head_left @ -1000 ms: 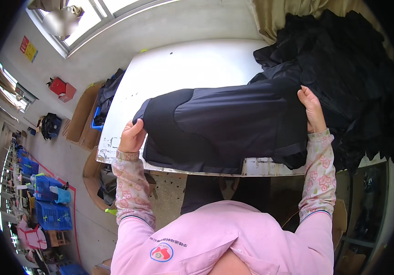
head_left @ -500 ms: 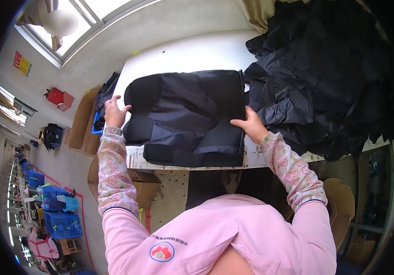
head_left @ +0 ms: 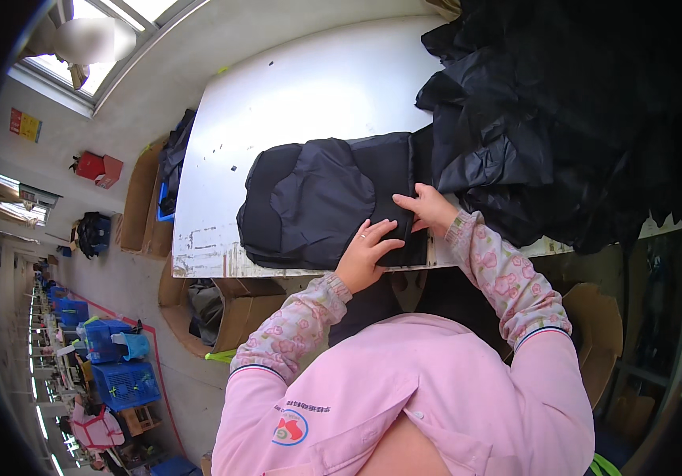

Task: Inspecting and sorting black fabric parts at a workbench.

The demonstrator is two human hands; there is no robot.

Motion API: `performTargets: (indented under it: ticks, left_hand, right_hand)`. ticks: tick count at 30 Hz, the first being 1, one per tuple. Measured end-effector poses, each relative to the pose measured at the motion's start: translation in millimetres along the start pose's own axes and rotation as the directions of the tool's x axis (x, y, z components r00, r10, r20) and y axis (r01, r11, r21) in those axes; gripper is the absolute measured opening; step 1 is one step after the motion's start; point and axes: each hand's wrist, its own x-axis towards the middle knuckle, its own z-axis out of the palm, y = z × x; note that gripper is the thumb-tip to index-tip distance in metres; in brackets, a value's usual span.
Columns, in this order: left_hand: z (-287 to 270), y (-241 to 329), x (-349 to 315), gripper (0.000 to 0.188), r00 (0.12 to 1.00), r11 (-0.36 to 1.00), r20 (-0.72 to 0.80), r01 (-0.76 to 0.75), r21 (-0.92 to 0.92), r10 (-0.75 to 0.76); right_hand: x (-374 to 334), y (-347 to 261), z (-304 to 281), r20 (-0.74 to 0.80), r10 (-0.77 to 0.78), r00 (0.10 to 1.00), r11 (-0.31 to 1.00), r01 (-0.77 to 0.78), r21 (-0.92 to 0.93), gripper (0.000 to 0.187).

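A black fabric piece (head_left: 321,202) with a smooth middle section and duller, thicker-looking sides lies on the white table near its front edge. My left hand (head_left: 366,258) rests on its lower right part, the fingers spread and stretched out. At the right edge of the piece is my right hand (head_left: 430,210), its thumb over the top and the other fingers curled at the edge, gripping it. The fingertips of the right hand are partly hidden.
To the right, a large heap of black fabric (head_left: 507,119) covers part of the white table (head_left: 317,79). Cardboard boxes (head_left: 250,317) stand below the front edge, with another box (head_left: 141,206) to the left. Blue crates (head_left: 123,385) sit farther off on the left.
My left hand has left the fabric piece's left edge and moved right onto its lower right part. The piece's outline has changed and its left edge lies farther right. My right hand stays at the right edge.
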Motion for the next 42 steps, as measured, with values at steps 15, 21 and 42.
performTargets:
  ticks: [15, 21, 42]
  left_hand:
    - [-40, -17, 126, 0.032, 0.805, 0.834, 0.236, 0.489, 0.258, -0.545]
    - [-21, -29, 135, 0.026, 0.87, 0.851, -0.021, 0.487, 0.198, -0.493]
    - [-23, -45, 131, 0.026, 0.819, 0.79, -0.144, 0.573, 0.217, -0.555]
  right_hand:
    - [-49, 23, 46, -0.084, -0.236, 0.968, 0.948, 0.211, -0.237, 0.074]
    - [-84, 43, 55, 0.034, -0.112, 0.993, 0.991, 0.109, 0.075, 0.038]
    - [-133, 64, 54, 0.242, -0.379, 0.893, 0.77, 0.449, -0.453, 0.028]
